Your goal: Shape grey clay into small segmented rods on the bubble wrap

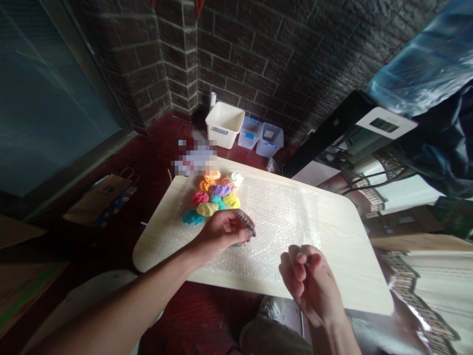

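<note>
My left hand [227,230] is closed, pinching a grey ridged strip of modelling clay [246,224] between thumb and fingers above the bubble wrap [277,222]. Just below that hand, part of another grey piece [239,244] shows; the rest is hidden. My right hand [308,271] is raised over the near side of the table, palm up, with its fingers curled in and the thumb pressed to them. Whether anything small is in its fingertips I cannot make out. Beyond my left hand lie several soft clay lumps, among them a teal lump [192,217] and a yellow lump [231,200].
The pale wooden table [340,231] has rounded corners. Past its far edge, a white bin [224,123] and two clear plastic boxes [271,140] stand on the dark red floor. A paper bag [99,197] lies at left. Draped cloth and a black-and-white appliance [386,123] are at right.
</note>
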The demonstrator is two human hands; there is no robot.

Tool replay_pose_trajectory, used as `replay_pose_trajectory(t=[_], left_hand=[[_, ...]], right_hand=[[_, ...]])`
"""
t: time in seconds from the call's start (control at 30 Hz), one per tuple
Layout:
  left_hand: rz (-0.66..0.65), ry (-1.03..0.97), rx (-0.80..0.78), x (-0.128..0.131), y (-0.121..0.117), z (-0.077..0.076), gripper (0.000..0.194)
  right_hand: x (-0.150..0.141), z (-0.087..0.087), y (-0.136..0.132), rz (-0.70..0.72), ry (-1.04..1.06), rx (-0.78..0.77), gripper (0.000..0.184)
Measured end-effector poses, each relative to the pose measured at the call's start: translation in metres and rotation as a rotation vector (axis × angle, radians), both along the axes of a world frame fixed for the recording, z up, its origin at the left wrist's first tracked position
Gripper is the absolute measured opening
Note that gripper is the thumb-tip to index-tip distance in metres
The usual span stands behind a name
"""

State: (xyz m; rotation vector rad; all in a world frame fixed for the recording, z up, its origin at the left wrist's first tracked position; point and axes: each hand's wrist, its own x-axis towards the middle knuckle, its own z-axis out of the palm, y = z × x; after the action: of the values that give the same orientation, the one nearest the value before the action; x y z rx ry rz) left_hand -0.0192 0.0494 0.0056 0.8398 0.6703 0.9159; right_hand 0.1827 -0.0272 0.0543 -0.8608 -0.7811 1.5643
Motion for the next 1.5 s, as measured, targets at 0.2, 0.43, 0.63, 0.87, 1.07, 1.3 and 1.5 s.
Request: replay_pose_trajectory(t=[0.2, 0.43, 0.63, 0.87, 1.07, 1.3, 1.5], left_hand=[[0.011, -0.009, 0.020, 0.000, -0.001, -0.004, 0.016], [-0.010, -0.023, 0.002, 0.001, -0.002, 0.000, 0.018], [-0.058, -0.063, -0.001, 0.004, -0.004, 0.005, 0.022], [-0.101, -0.119, -0.035, 0.005, -0.010, 0.009, 0.022], [-0.124, -0.146, -0.012, 0.007, -0.011, 0.006, 0.019], [-0.082, -0.127, -0.023, 0.007, -0.011, 0.006, 0.020], [-0.064, -0.120, -0.035, 0.008, -0.011, 0.008, 0.023]], right_hand=[[-0.004, -0.001, 0.002, -0.011, 0.136, 0.050, 0.029], [0.004, -0.003, 0.007, -0.043, -0.073, 0.032, 0.014], [-0.001, -0.013, 0.009, -0.167, -0.410, 0.022, 0.018], [-0.011, -0.013, 0.009, -0.196, -0.527, 0.127, 0.006], [-0.013, -0.010, 0.009, -0.153, -0.605, 0.230, 0.005], [-0.014, -0.010, 0.008, -0.127, -0.675, 0.240, 0.007], [-0.015, -0.009, 0.007, -0.118, -0.670, 0.253, 0.008]])
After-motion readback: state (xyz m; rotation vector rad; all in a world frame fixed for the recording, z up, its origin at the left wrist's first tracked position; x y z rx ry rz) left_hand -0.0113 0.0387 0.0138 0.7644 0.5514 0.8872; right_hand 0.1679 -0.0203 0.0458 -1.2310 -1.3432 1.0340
